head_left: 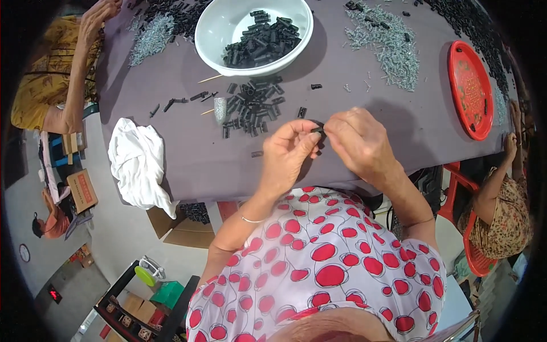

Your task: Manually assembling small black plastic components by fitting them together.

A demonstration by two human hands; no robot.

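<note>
Just above the near table edge, my left hand (286, 155) pinches a small black plastic part (317, 130) between thumb and fingers. My right hand (360, 141) is closed in a pinch against the same part; its own fingers hide whatever is between them. Beyond the hands, a small black piece (302, 112) lies alone on the cloth. A heap of short black plastic tubes (250, 108) spreads to the left of it. At the heap's left side is a small cup-shaped thing (220, 109) full of clear, glittering bits.
A white basin (206, 48) of black pieces stands behind the heap. Piles of tiny clear parts (393, 54) lie farther back. A red tray (459, 85) is at right, a white cloth (135, 159) at left. Other people sit at both sides, one with a raised arm (74, 85).
</note>
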